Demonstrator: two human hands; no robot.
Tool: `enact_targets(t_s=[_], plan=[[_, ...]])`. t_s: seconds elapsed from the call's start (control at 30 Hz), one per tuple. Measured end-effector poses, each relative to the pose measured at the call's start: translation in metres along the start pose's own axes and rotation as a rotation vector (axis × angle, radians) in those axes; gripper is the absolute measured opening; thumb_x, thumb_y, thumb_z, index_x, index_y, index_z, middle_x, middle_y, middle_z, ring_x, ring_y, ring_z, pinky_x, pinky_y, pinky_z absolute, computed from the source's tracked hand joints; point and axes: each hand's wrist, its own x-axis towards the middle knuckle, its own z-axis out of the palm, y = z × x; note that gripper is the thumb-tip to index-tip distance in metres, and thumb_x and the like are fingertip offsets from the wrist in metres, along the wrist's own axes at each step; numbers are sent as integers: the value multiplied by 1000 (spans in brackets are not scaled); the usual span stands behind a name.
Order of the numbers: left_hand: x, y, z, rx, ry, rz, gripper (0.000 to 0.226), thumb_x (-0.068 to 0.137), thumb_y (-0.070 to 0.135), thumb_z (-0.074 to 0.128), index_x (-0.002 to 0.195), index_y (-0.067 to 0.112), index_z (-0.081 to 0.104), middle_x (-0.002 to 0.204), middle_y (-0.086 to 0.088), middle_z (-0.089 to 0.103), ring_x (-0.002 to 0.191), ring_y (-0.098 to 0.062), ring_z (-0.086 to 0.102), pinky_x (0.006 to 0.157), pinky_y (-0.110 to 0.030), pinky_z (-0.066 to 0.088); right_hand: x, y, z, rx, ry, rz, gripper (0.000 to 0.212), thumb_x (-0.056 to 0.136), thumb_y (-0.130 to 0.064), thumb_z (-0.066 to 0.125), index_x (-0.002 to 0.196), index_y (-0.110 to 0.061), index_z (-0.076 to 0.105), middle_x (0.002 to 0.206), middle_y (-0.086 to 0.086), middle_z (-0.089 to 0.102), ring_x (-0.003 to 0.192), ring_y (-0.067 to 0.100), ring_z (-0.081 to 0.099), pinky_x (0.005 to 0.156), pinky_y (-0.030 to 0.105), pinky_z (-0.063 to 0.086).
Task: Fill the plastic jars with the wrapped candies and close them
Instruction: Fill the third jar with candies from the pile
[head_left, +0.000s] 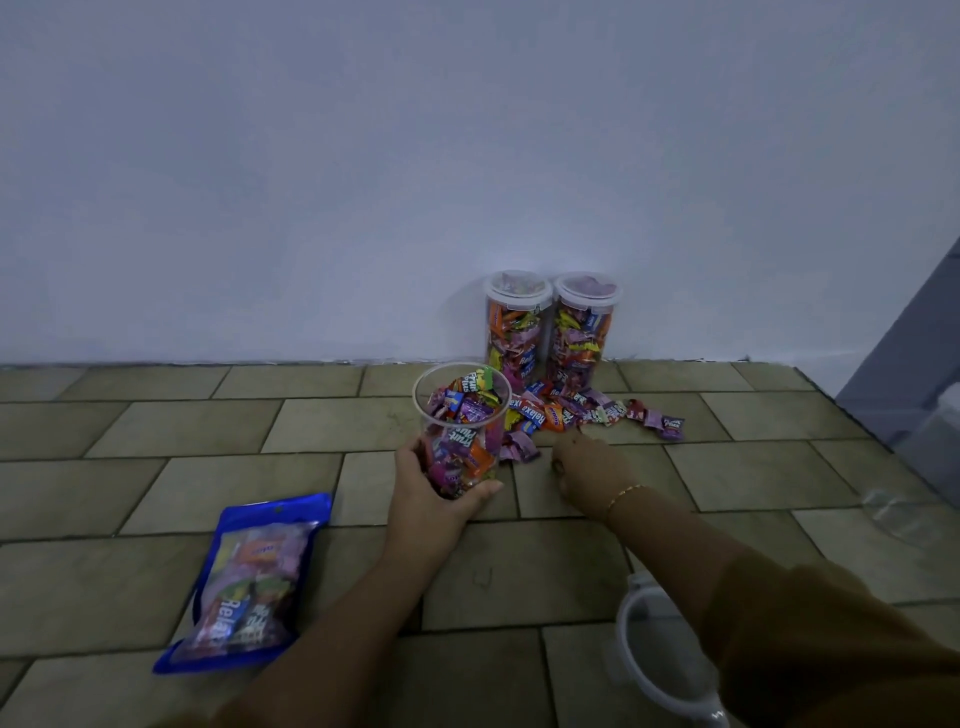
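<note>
I see a tiled floor (156, 426). A blue candy bag (249, 587) lies flat at left. Two lidded full jars (519, 327) stand touching at the wall. My left hand (431, 483) grips the open jar (460, 431), part full. Right hand (587, 462) reaches the loose candies (571, 413); finger pose unclear. A lid (660, 660) lies under my right arm.

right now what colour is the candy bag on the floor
Blue edges with a clear front, seen in the head view: candy bag.
</note>
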Motion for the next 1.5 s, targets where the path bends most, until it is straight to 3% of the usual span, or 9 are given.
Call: enact_targets(t_s=[0.2, 0.4, 0.5, 0.6, 0.7, 1.13, 1.3, 1.43, 1.5], plan=[[-9, 3, 0, 19, -26, 3, 83, 59, 29, 88, 119, 28, 31, 114, 15, 49, 100, 2, 52, 76, -8, 44, -25, -4, -29, 469, 244, -10, 25, 90, -19, 54, 114, -11, 58, 106, 6, 62, 85, 16, 52, 74, 26, 44], [-17, 4, 6, 36, -40, -2, 83, 56, 28, 90, 117, 24, 34, 112, 13, 50, 97, 4, 54, 78, -12, 46, -48, -32, -72, 721, 661, -265, 26, 90, -12, 55, 116, -11, 61, 101, -3, 54, 93, 8, 49, 81, 14, 36], [-22, 5, 10, 40, -51, -4, 82, 56, 28, 90, 116, 24, 34, 112, 11, 50, 97, 2, 54, 73, -8, 45, -55, -47, -75, 606, 574, -407, 26, 91, -11, 53, 115, -9, 61, 102, -2, 55, 94, 7, 47, 82, 8, 34], [-26, 6, 12, 41, -61, -2, 81, 58, 27, 89, 116, 27, 32, 112, 12, 48, 96, 4, 52, 69, -7, 45, -53, -55, -64, 494, 487, -522, 33, 91, -17, 41, 113, -11, 64, 111, 4, 65, 103, 17, 54, 98, 31, 40], [-26, 4, 12, 68, -52, 28, 81, 60, 27, 88, 118, 26, 32, 114, 9, 47, 99, -1, 52, 71, -8, 45, -57, -58, -54, 387, 431, -510, 50, 92, -34, 26, 127, -14, 57, 132, 3, 55, 124, 18, 41, 110, 26, 21], [-35, 7, 18, 50, -82, 18, 82, 61, 28, 87, 121, 22, 31, 117, 7, 46, 100, 0, 53, 70, -6, 47, -67, -49, -53, 192, 370, -460, 63, 89, -62, 15, 122, -34, 60, 136, -13, 52, 134, 20, 28, 107, 47, 29], [-36, 14, 34, 38, -130, 24, 81, 61, 26, 87, 117, 27, 29, 111, 14, 45, 98, 2, 51, 69, -3, 44, -80, -34, -71, 404, 349, -508, 32, 99, -31, 41, 118, -19, 65, 127, -6, 59, 106, -8, 26, 98, 0, 11], [-31, 18, 39, -38, -259, -48, 85, 61, 21, 87, 123, 25, 29, 120, 9, 51, 95, 10, 50, 68, -2, 45, -87, -17, -80, 766, 410, -404, 27, 96, -28, 50, 107, -15, 71, 104, 2, 71, 95, 9, 60, 88, 24, 48], [-24, 20, 31, -66, -377, -113, 93, 59, 29, 89, 130, 24, 29, 124, 10, 51, 98, 9, 52, 71, -7, 49, -87, -6, -84, 963, 418, -311, 22, 93, -28, 54, 99, -19, 72, 92, -5, 72, 86, 3, 65, 77, 20, 53]])
